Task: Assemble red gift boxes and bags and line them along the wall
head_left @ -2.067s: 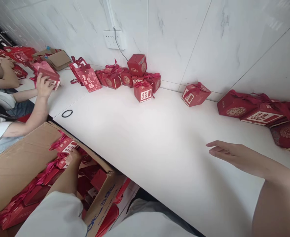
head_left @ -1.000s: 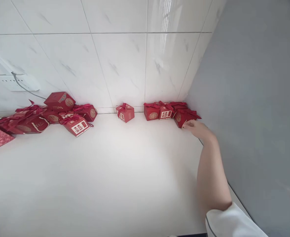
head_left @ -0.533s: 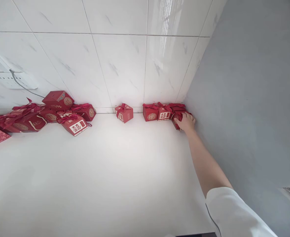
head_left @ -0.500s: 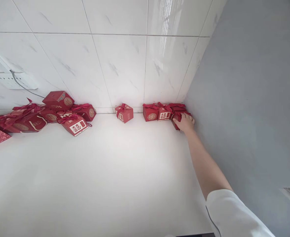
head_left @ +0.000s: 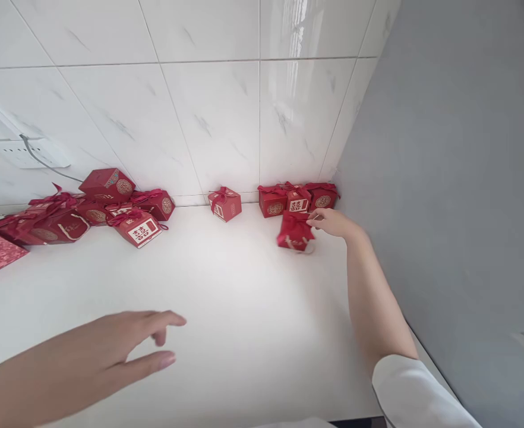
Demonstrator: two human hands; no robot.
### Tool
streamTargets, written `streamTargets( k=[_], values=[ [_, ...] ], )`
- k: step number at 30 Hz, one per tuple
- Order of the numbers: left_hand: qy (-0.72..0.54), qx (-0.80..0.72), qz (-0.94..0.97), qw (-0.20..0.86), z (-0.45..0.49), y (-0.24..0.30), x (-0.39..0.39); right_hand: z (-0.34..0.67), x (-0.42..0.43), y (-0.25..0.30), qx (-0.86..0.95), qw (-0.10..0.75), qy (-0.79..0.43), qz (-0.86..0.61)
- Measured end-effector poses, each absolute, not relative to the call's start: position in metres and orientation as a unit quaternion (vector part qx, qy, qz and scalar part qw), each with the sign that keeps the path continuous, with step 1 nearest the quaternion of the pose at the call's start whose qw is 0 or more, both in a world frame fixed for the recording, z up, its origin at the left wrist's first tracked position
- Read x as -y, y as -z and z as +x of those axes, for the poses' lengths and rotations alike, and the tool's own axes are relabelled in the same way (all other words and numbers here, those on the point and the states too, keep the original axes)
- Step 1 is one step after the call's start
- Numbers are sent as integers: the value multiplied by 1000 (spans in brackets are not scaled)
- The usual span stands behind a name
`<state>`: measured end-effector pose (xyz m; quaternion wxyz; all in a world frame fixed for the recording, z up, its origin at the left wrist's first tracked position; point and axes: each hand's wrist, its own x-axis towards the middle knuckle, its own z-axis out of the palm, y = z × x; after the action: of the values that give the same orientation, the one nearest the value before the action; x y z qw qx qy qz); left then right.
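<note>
My right hand [head_left: 328, 223] pinches the ribbon at the top right of a small red gift box [head_left: 294, 233], which is slightly blurred and has a cord handle at its lower edge. Just behind it, a red box with gold print [head_left: 271, 203], a box with a white label [head_left: 298, 201] and another red box [head_left: 322, 197] stand in a row against the wall. Over the white counter at the lower left hovers my left hand [head_left: 123, 348], fingers apart and holding nothing.
A single red box [head_left: 225, 204] stands alone by the tiled wall [head_left: 212, 125]. Farther left is a pile of red boxes [head_left: 106, 185] with ribbons, near a wall socket [head_left: 39, 153] with a cable. A grey wall [head_left: 444, 178] bounds the counter [head_left: 235, 285] on the right.
My right hand has drawn the small red box leftward and forward from the right corner, uncovering the box behind. My left hand has come into view at the lower left.
</note>
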<state>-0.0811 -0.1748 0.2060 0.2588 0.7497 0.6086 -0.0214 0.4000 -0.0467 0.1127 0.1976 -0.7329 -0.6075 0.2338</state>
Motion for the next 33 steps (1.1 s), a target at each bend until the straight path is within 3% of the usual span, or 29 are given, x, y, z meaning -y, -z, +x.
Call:
streamTargets(
  k=[3,6,10,13,17,21,33],
  values=[
    [87,-511,799,303,-37,-236,151,375,71,-135,616,245,-245,-708],
    [18,-456,834,310,-1,-246,117,342,85,-145,604,322,-242,-688],
    [-173,-497,806,271,19,-206,72,301,87,-142,633,247,-306,-667],
    [-217,-533,770,274,21,-159,49,285,86,-138,664,203,-304,-652],
    [-197,-540,759,306,23,-119,39,279,89,-136,674,160,-347,-632],
    [-156,-503,796,299,26,-111,42,277,93,-135,690,137,-383,-599],
    [-2,-523,776,353,4,-161,71,270,94,-138,703,127,-364,-597]
  ],
)
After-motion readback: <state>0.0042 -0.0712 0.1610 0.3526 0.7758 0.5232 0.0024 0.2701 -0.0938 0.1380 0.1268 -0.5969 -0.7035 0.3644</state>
